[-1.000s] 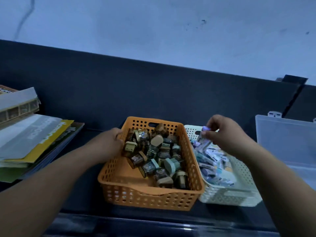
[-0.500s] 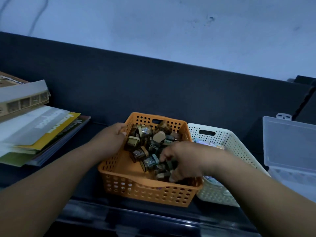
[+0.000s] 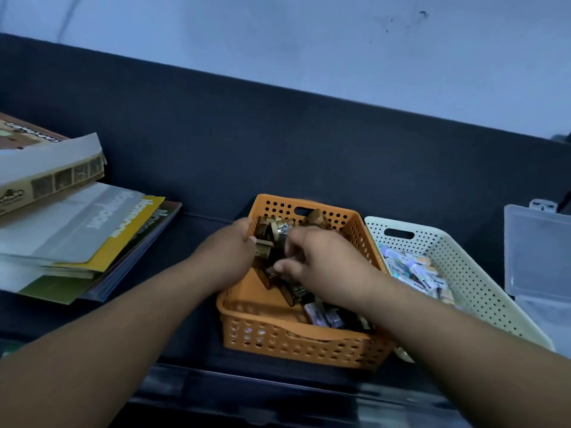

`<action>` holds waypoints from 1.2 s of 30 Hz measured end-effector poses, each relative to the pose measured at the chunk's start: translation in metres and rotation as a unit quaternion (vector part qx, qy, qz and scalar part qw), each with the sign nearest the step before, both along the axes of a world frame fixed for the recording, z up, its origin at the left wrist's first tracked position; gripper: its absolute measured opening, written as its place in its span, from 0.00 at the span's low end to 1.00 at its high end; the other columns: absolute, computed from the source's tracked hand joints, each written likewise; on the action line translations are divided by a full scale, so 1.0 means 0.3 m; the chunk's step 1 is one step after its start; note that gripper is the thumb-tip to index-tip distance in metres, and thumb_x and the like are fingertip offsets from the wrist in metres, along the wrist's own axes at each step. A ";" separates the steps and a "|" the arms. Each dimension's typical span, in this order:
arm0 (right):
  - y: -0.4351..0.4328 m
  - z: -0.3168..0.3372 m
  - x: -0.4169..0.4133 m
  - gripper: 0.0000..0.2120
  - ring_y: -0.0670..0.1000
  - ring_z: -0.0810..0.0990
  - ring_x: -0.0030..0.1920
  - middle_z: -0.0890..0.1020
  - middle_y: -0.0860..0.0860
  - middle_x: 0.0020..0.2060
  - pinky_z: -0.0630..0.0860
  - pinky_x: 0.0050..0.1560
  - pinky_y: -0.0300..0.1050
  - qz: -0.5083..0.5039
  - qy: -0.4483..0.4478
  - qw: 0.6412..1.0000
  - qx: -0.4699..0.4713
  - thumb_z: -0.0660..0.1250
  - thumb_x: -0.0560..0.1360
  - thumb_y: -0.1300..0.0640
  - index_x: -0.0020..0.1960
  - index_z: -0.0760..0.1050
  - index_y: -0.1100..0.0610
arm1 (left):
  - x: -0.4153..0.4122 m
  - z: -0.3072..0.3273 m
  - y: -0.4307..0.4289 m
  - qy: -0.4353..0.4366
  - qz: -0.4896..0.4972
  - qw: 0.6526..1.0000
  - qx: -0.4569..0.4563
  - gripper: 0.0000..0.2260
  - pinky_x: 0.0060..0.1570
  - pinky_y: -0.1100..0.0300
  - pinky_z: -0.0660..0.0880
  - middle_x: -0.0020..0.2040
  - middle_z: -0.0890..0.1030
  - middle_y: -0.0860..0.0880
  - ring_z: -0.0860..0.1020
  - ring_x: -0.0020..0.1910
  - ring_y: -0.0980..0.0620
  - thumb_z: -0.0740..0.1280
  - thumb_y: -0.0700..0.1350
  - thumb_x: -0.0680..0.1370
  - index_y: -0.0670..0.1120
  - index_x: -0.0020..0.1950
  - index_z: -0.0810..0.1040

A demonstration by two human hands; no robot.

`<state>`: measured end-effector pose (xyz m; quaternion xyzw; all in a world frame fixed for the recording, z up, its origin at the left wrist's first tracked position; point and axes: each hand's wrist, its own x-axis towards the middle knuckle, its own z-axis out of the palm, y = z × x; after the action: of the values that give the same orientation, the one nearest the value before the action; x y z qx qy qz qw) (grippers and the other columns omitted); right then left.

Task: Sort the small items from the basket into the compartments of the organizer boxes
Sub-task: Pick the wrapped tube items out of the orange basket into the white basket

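Note:
An orange perforated basket stands in the middle, filled with small brown and gold items. A couple of purple-white items lie at its front right. My left hand grips the basket's left wall near the back. Inside the basket, my right hand is deep in the pile with its fingers and thumb curled round a small brown item. To the right, touching it, a white perforated basket holds several purple-white items. A clear organizer box stands open at the far right.
A stack of books and folders lies at the left on the dark shelf. A dark back panel rises behind the baskets. A glossy dark ledge runs along the front.
My right hand went from the white basket into the orange one and has now pushed further back and left into the pile. The left hand stayed on the orange basket's left wall.

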<state>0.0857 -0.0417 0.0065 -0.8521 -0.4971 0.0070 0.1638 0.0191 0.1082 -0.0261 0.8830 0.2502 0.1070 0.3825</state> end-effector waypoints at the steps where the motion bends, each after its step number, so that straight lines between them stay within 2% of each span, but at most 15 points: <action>1: 0.011 -0.001 -0.009 0.08 0.48 0.76 0.43 0.78 0.47 0.41 0.75 0.44 0.45 0.014 0.046 0.999 -0.015 0.69 0.76 0.49 0.44 0.74 0.53 | 0.001 -0.005 0.003 -0.003 0.003 1.000 -0.002 0.15 0.45 0.56 0.72 0.51 0.76 0.53 0.76 0.49 0.53 0.54 0.48 0.82 0.54 0.70 0.66; 4: 0.040 0.001 -0.038 0.03 0.42 0.78 0.40 0.82 0.46 0.41 0.75 0.45 0.39 0.094 0.167 0.970 -0.149 0.67 0.77 0.56 0.48 0.80 0.52 | 0.000 -0.019 0.009 -0.012 0.008 1.000 -0.005 0.19 0.53 0.57 0.70 0.62 0.75 0.52 0.74 0.59 0.51 0.53 0.47 0.83 0.53 0.74 0.62; 6: 0.072 -0.006 -0.046 0.10 0.45 0.79 0.50 0.82 0.46 0.51 0.75 0.58 0.44 0.119 0.163 0.950 -0.239 0.65 0.78 0.60 0.55 0.80 0.51 | -0.003 -0.028 0.016 -0.019 0.002 1.000 -0.024 0.21 0.57 0.58 0.67 0.70 0.70 0.51 0.71 0.65 0.50 0.52 0.48 0.83 0.53 0.77 0.57; 8: 0.109 -0.022 -0.045 0.14 0.50 0.78 0.56 0.81 0.50 0.57 0.73 0.64 0.49 0.113 0.171 0.933 -0.297 0.63 0.78 0.63 0.60 0.78 0.52 | -0.007 -0.038 0.024 -0.023 -0.009 0.999 -0.040 0.22 0.57 0.59 0.66 0.72 0.68 0.51 0.69 0.67 0.50 0.52 0.48 0.83 0.54 0.78 0.55; 11: 0.148 -0.050 -0.031 0.13 0.55 0.81 0.54 0.82 0.52 0.55 0.77 0.60 0.52 0.096 0.228 0.909 -0.334 0.64 0.77 0.62 0.58 0.78 0.51 | -0.007 -0.048 0.034 -0.028 -0.022 0.998 -0.042 0.22 0.59 0.58 0.66 0.73 0.67 0.51 0.68 0.68 0.50 0.52 0.48 0.83 0.54 0.78 0.53; 13: 0.163 -0.067 -0.016 0.10 0.56 0.80 0.46 0.82 0.54 0.50 0.79 0.54 0.50 0.092 0.250 0.897 -0.352 0.64 0.77 0.63 0.52 0.78 0.50 | -0.005 -0.052 0.037 -0.032 -0.025 0.998 -0.039 0.23 0.58 0.59 0.66 0.73 0.66 0.50 0.68 0.67 0.51 0.52 0.48 0.83 0.53 0.78 0.53; 16: 0.172 -0.086 -0.008 0.07 0.55 0.75 0.43 0.79 0.57 0.43 0.75 0.46 0.49 0.087 0.275 0.880 -0.378 0.63 0.77 0.64 0.49 0.77 0.55 | -0.002 -0.057 0.037 -0.038 -0.026 0.998 -0.033 0.23 0.54 0.61 0.65 0.73 0.67 0.50 0.70 0.62 0.53 0.52 0.47 0.83 0.53 0.78 0.53; 18: 0.160 -0.073 0.001 0.08 0.52 0.76 0.41 0.79 0.53 0.41 0.76 0.47 0.48 0.091 0.281 0.885 -0.359 0.63 0.78 0.64 0.50 0.76 0.53 | -0.003 -0.057 0.037 -0.039 -0.027 0.999 -0.025 0.23 0.53 0.62 0.65 0.74 0.66 0.50 0.71 0.60 0.54 0.52 0.47 0.83 0.53 0.78 0.53; 20: 0.129 -0.037 0.023 0.07 0.47 0.75 0.39 0.79 0.48 0.40 0.74 0.43 0.43 0.090 0.319 0.895 -0.299 0.65 0.77 0.62 0.48 0.76 0.51 | -0.003 -0.057 0.041 -0.035 -0.025 0.999 -0.012 0.23 0.56 0.61 0.66 0.74 0.65 0.50 0.70 0.65 0.51 0.52 0.48 0.83 0.53 0.78 0.53; 24: 0.017 0.057 0.083 0.04 0.44 0.75 0.35 0.81 0.46 0.36 0.69 0.36 0.40 0.041 0.379 0.920 -0.089 0.68 0.76 0.63 0.46 0.78 0.54 | -0.001 -0.051 0.045 -0.018 -0.023 1.000 -0.003 0.23 0.56 0.58 0.68 0.73 0.68 0.49 0.71 0.65 0.49 0.53 0.48 0.83 0.54 0.78 0.53; 27: -0.110 0.116 0.119 0.03 0.44 0.74 0.30 0.78 0.50 0.33 0.67 0.33 0.40 -0.032 0.352 0.932 0.073 0.69 0.75 0.64 0.46 0.76 0.58 | 0.007 -0.036 0.027 0.008 -0.026 0.999 0.024 0.23 0.54 0.57 0.69 0.70 0.70 0.50 0.72 0.62 0.48 0.54 0.48 0.82 0.53 0.77 0.55; 29: -0.200 0.136 0.146 0.03 0.45 0.76 0.30 0.78 0.50 0.31 0.69 0.34 0.41 -0.103 0.291 0.942 0.134 0.69 0.75 0.63 0.46 0.76 0.60 | 0.013 -0.026 0.021 0.033 -0.019 0.997 0.074 0.23 0.62 0.55 0.66 0.74 0.65 0.49 0.67 0.69 0.47 0.55 0.48 0.82 0.49 0.77 0.56; 32: -0.317 0.116 0.199 0.05 0.51 0.79 0.35 0.82 0.52 0.33 0.73 0.37 0.45 -0.220 0.167 0.953 0.124 0.71 0.74 0.59 0.45 0.77 0.61 | 0.025 -0.010 0.014 0.072 -0.031 0.990 0.117 0.26 0.72 0.52 0.57 0.78 0.54 0.49 0.57 0.76 0.47 0.56 0.50 0.82 0.47 0.78 0.53; 34: -0.360 0.087 0.224 0.08 0.56 0.80 0.39 0.83 0.52 0.38 0.76 0.42 0.49 -0.279 0.098 0.953 0.066 0.71 0.74 0.54 0.49 0.78 0.58 | 0.032 0.012 0.005 0.089 -0.036 0.989 0.110 0.26 0.70 0.53 0.58 0.78 0.55 0.49 0.58 0.75 0.47 0.57 0.50 0.82 0.46 0.77 0.54; 36: -0.362 0.069 0.215 0.13 0.53 0.80 0.44 0.81 0.49 0.46 0.77 0.46 0.49 -0.300 0.039 0.953 0.024 0.71 0.74 0.51 0.56 0.78 0.54 | 0.037 0.034 -0.011 0.091 -0.036 0.991 0.095 0.24 0.66 0.54 0.62 0.75 0.60 0.49 0.62 0.72 0.47 0.58 0.51 0.81 0.44 0.75 0.58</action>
<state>0.1503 -0.1503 0.0273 -0.9568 -0.2119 -0.0207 0.1978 0.0304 0.1051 -0.0160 0.9298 0.2409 0.0354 0.2759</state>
